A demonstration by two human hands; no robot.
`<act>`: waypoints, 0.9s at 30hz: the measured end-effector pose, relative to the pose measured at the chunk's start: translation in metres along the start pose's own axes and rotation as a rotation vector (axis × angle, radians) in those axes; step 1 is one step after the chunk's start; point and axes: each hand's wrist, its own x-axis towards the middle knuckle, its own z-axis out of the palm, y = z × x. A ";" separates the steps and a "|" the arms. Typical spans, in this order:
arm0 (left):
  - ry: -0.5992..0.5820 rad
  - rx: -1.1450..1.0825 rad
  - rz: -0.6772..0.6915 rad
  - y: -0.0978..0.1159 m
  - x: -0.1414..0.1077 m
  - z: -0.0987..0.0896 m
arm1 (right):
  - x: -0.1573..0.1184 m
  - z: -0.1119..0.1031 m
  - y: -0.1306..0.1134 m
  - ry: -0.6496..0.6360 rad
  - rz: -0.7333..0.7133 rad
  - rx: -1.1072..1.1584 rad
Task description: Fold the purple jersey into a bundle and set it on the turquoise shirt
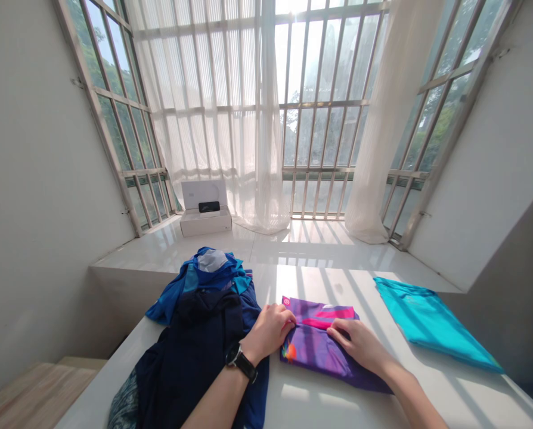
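Both hands pin a folded purple shirt (322, 345): left hand (270, 329) and right hand (358, 342) lie flat, apparently grasping nothing; the thin, limp fabric looks slippery, best lifted by edges beside the fingers.

A single head-worn camera looks forward and down over a white desk (320, 405), from the seated or standing person's own eye position. The near desk edge fills the bottom of the frame, close enough that both forearms enter from below, the left hand (269, 329) and right hand (360, 344) lying near the centre. Beyond the desk the wide view faces a barred window (320, 107) with sheer curtains (231, 119), side walls leaning inward at the frame's edges.
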 end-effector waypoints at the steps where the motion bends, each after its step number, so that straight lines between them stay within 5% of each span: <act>1: 0.002 -0.002 0.004 0.000 0.000 0.001 | 0.000 0.000 0.000 -0.002 0.001 0.005; 27: 0.066 -0.061 -0.235 -0.001 0.003 0.006 | -0.003 -0.007 0.010 0.081 0.077 0.025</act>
